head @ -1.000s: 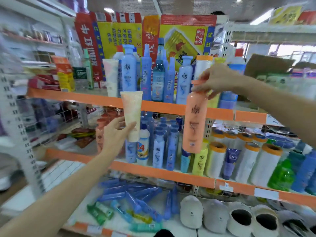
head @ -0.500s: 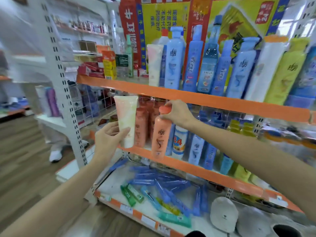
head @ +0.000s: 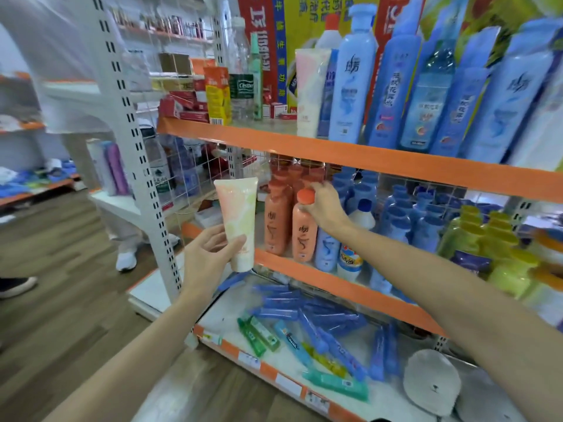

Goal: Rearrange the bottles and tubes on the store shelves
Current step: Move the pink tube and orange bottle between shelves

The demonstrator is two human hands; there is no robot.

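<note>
My left hand [head: 210, 257] holds a pale peach-and-green tube [head: 239, 220] upright in front of the middle shelf's left end. My right hand [head: 324, 205] grips the cap end of an orange bottle [head: 304, 236], which stands on the middle shelf [head: 341, 287] beside another orange bottle [head: 275, 223]. More orange bottles stand behind them. Blue bottles [head: 399, 220] fill the shelf to the right. A second pale tube [head: 310, 89] stands on the top shelf [head: 350, 153] next to tall blue bottles [head: 353, 77].
Blue and green tubes [head: 307, 327] lie loose on the bottom shelf [head: 274, 373]. Yellow-green bottles [head: 487, 242] stand at the middle right. A white slotted upright [head: 137, 166] marks the shelf's left end. A person's white shoe [head: 126, 260] and wooden floor are at left.
My right hand brought the orange bottle down from the top shelf's height to the middle shelf, among the orange bottles. The view swung left and closer. My left hand kept its tube.
</note>
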